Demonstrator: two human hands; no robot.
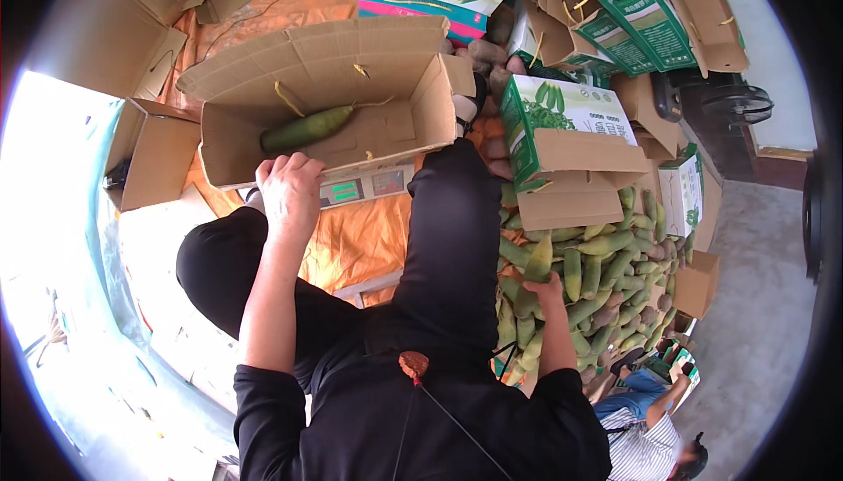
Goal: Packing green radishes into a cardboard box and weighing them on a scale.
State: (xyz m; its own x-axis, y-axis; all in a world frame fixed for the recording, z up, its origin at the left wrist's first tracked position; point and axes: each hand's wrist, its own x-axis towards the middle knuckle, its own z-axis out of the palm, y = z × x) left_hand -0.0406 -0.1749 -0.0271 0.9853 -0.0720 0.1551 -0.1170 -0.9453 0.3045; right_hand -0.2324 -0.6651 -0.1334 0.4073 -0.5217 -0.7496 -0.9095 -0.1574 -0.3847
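Observation:
My left hand (290,189) is closed over the near rim of an open cardboard box (237,149). A single long green radish (307,130) lies inside that box, its thin root pointing right. Under the box's near side, part of a digital scale (362,188) with a lit green display shows. At my right side, my right hand (544,292) is wrapped round the lower part of another green radish (540,260), which points upward at the edge of a big pile of green radishes (606,272).
A green and white carton (571,116) with raised flaps stands behind the pile. Reddish roots (485,52) lie beyond my right knee. More cartons (645,20) are stacked at the far right. Orange sheeting (351,239) covers the floor. Another person (650,433) works at the lower right.

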